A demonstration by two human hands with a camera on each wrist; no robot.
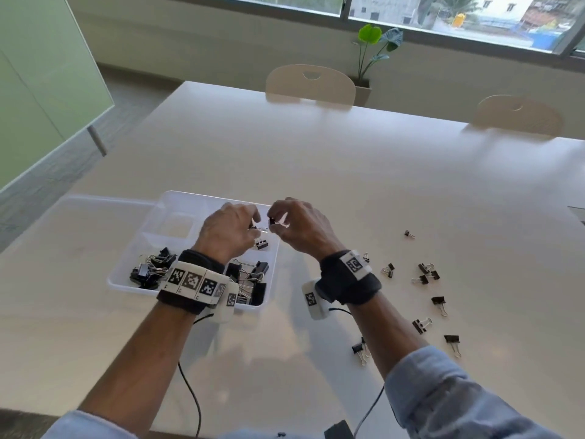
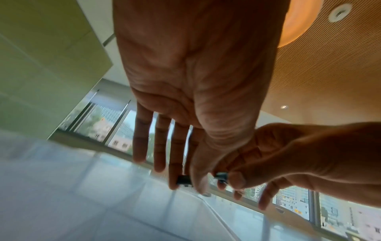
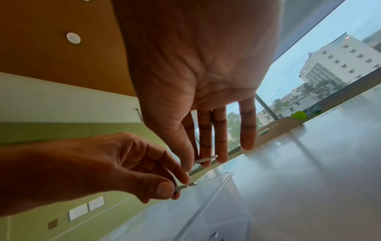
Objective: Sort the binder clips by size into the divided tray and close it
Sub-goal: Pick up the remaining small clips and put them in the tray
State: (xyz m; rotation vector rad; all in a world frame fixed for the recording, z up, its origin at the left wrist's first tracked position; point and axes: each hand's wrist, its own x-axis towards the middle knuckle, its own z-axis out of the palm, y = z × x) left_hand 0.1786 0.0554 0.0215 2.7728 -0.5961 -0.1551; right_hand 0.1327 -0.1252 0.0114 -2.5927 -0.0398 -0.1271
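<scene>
A clear divided tray [image 1: 193, 195] lies on the white table, its lid [image 1: 79, 217] swung open to the left. Medium black binder clips [image 1: 152, 269] fill the near-left section, large ones [image 1: 250, 280] the near-right, and one small clip [image 1: 262, 243] lies in the section behind them. Both hands hover over the tray's right side. My left hand [image 1: 254, 225] pinches a small clip [image 2: 184, 180] between thumb and fingertip. My right hand [image 1: 273, 221] pinches another small clip [image 3: 206, 159] by its wire handle. The two clips are close together and apart.
Several loose black clips [image 1: 424, 274] are scattered on the table right of my right forearm, one tiny clip [image 1: 409, 233] farther back. Two chairs [image 1: 310, 85] stand at the far edge. Cables trail from both wristbands toward the near edge.
</scene>
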